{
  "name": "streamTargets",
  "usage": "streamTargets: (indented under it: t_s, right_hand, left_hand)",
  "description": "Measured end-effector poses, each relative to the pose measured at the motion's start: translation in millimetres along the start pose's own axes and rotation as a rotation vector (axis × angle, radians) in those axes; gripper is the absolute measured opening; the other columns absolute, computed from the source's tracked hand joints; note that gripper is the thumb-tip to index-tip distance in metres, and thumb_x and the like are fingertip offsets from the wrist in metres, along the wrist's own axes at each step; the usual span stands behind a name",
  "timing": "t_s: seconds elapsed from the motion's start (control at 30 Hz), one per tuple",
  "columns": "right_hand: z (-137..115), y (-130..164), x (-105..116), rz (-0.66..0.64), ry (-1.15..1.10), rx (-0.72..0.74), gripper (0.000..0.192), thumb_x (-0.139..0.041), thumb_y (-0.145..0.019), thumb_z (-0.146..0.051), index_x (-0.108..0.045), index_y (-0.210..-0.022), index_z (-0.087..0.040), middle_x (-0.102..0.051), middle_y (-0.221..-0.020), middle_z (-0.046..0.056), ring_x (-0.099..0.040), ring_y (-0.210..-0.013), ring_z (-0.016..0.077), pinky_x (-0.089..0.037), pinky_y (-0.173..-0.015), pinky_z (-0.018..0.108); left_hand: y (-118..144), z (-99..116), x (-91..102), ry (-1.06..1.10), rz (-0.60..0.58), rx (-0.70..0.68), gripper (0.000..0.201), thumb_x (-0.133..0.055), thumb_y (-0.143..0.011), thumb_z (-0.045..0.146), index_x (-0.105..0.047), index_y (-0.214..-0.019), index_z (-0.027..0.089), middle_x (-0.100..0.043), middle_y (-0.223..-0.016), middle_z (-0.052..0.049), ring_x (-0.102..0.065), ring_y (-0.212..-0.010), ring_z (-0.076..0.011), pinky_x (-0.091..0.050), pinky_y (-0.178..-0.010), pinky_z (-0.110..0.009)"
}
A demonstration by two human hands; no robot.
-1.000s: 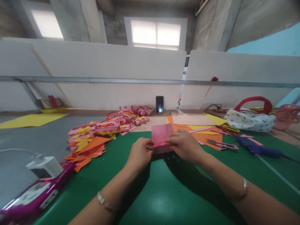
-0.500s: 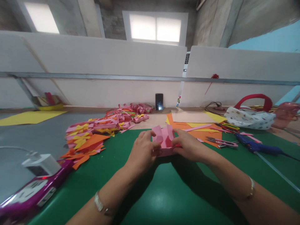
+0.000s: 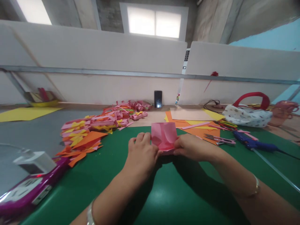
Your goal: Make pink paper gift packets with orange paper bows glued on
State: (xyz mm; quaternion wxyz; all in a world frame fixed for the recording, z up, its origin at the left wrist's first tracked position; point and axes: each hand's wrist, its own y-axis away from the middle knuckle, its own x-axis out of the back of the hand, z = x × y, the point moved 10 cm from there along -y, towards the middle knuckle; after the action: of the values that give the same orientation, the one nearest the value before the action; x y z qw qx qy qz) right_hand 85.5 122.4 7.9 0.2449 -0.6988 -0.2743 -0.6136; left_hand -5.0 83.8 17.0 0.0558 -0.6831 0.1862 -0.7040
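Note:
A folded pink paper (image 3: 164, 136) stands up between my hands, just above the green mat (image 3: 164, 193). My left hand (image 3: 142, 153) grips its left edge with the fingers curled over the top. My right hand (image 3: 191, 147) pinches its lower right edge. Both wrists wear thin bracelets.
A heap of pink, yellow and orange paper pieces (image 3: 93, 128) lies to the left. Orange and yellow sheets (image 3: 194, 125), scissors (image 3: 220, 140) and a blue glue gun (image 3: 253, 143) lie to the right. A patterned bag (image 3: 247, 114) and a black phone (image 3: 158, 99) stand at the back, a purple device (image 3: 28, 190) at the near left.
The pink paper was open in two flaps and is now folded into one flat upright piece. My left hand has moved up to its left edge. The view has tilted slightly down.

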Motion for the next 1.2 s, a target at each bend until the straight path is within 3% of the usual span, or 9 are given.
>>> streamTargets:
  t_s: [0.13,0.33,0.5,0.77,1.2]
  right_hand:
    - [-3,-1,-3,0.064,0.096,-0.024,0.025,-0.045,-0.087,-0.024,-0.067,-0.077,-0.02,-0.061,-0.086,0.006,-0.055,-0.068,0.015,-0.03,-0.054,0.025]
    - [1,-4,-8,0.032,0.206,-0.147,0.023,-0.044,-0.084,-0.017,-0.065,-0.077,-0.018,-0.066,-0.071,0.009,-0.06,-0.064,0.0208,-0.03,-0.051,0.027]
    - [-2,-3,-9,0.024,0.257,-0.183,0.022,-0.044,-0.081,-0.01,-0.065,-0.083,-0.015,-0.068,-0.078,0.015,-0.064,-0.072,0.028,-0.036,-0.053,0.029]
    - [0,0,-8,-0.024,0.234,-0.135,0.026,-0.043,-0.089,-0.034,-0.064,-0.085,-0.019,-0.069,-0.08,0.011,-0.064,-0.073,0.0262,-0.037,-0.053,0.028]
    - [0,-1,-12,-0.075,0.249,-0.247,0.022,-0.046,-0.077,-0.009,-0.067,-0.08,-0.014,-0.068,-0.086,0.013,-0.065,-0.079,0.0275,-0.042,-0.058,0.03]
  left_hand:
    - [-1,4,-1.8,-0.044,0.031,0.004,0.02,-0.052,-0.081,0.032,-0.07,-0.079,0.023,-0.057,-0.102,-0.01,-0.045,-0.099,-0.0298,-0.036,-0.077,-0.043]
    - [-3,8,-5.2,-0.066,0.035,0.028,0.02,-0.056,-0.08,0.033,-0.069,-0.073,0.02,-0.058,-0.096,-0.011,-0.046,-0.098,-0.0292,-0.035,-0.078,-0.043]
    - [-1,12,-8.5,-0.074,-0.001,0.03,0.02,-0.048,-0.083,0.021,-0.067,-0.077,0.018,-0.058,-0.093,-0.01,-0.048,-0.095,-0.0294,-0.036,-0.075,-0.043]
    - [-3,2,-13.4,-0.059,-0.018,0.056,0.024,-0.048,-0.084,0.03,-0.067,-0.079,0.017,-0.058,-0.094,-0.011,-0.048,-0.096,-0.0305,-0.036,-0.072,-0.043]
    - [-9,-4,-25.2,-0.061,-0.12,0.132,0.02,-0.049,-0.083,0.031,-0.066,-0.084,0.02,-0.061,-0.094,-0.009,-0.05,-0.095,-0.0284,-0.034,-0.069,-0.039]
